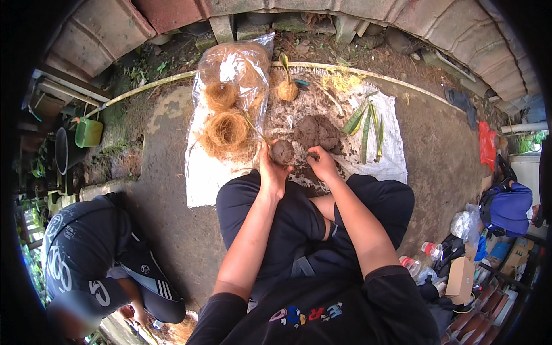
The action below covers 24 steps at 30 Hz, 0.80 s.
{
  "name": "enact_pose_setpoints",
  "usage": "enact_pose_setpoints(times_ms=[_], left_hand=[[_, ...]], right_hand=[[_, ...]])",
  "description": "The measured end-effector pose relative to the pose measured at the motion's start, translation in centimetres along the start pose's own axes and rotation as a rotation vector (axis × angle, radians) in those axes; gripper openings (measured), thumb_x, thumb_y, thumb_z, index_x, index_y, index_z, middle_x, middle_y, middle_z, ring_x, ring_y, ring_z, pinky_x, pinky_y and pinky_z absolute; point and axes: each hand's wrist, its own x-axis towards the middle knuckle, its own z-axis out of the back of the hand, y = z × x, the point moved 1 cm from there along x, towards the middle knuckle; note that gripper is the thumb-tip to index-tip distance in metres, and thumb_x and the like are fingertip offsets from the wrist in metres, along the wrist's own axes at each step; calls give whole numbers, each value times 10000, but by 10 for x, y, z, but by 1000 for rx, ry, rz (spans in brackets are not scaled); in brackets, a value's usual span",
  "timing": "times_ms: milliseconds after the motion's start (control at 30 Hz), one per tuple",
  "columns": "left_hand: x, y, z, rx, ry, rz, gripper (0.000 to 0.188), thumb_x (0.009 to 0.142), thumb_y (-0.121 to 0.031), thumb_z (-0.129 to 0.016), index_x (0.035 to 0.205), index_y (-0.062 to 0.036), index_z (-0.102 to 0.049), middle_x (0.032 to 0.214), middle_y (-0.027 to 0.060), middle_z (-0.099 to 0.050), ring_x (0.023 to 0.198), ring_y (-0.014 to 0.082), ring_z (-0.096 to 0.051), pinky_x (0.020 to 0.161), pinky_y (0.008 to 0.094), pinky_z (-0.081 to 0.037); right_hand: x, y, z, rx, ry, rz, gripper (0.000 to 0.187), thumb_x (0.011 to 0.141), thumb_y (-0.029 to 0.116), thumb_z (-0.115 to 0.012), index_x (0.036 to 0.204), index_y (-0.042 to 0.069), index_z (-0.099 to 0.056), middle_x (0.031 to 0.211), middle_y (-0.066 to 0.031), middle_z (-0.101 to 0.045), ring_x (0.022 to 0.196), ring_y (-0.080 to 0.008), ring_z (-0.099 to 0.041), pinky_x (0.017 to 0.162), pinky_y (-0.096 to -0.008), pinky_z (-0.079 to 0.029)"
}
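Observation:
In my left hand [272,174] rests a round ball of dark, wet soil [282,152], with the fingers closed around its underside. A thin leaf or stem slants up and left beside the ball; whether it is stuck in the soil I cannot tell. My right hand [324,167] is just right of the ball, its fingers curled together on a bit of soil at the near edge of the soil heap [316,132]. Left of the ball lies a nest of brown coconut fibre [226,130], with a smaller fibre nest [220,95] behind it.
A clear plastic bag of fibre [241,63] lies at the back. Near it stands a fibre-wrapped ball with a leaf [287,90]. Long green leaves [365,129] and yellow raffia [345,80] lie on the white sack [394,155]. Another person [95,247] crouches at lower left.

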Motion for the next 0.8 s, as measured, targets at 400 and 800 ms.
enact_pose_setpoints(times_ms=[400, 800], left_hand=[[-2, -2, -6, 45, 3, 13, 590, 899, -681, -462, 1226, -191, -506, 1090, 26, -564, 924, 186, -516, 702, 314, -367], [-8, 3, -2, 87, 8, 39, 597, 898, -686, -452, 1237, -197, -507, 1127, 17, -558, 920, 186, -500, 730, 322, -364]], right_hand=[[3, -25, 23, -292, 472, 59, 259, 767, 153, -684, 1012, 71, -685, 798, -118, -646, 786, -241, -632, 732, -359, -495], [6, -30, 20, -42, 168, 11, 260, 869, 129, -636, 1115, 48, -620, 907, -97, -667, 816, -247, -641, 755, -352, -497]])
